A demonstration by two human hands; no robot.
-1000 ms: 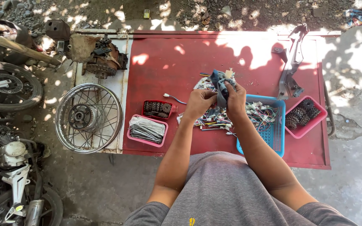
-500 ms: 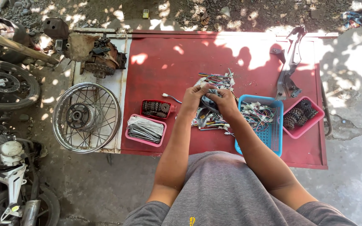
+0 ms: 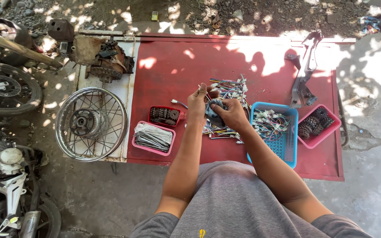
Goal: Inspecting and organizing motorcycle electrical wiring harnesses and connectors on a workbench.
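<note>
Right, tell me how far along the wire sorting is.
Partly done, it seems. The blue basket already holds some coloured wire pieces. In hand: the left hand pinches a wire end while the right hand grips a dark part over the red table. Left: a loose wire pile lies around the hands.

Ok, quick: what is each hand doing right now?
Left hand: closed, pinching wires of the harness.
Right hand: closed on the dark part of the same harness.
</note>
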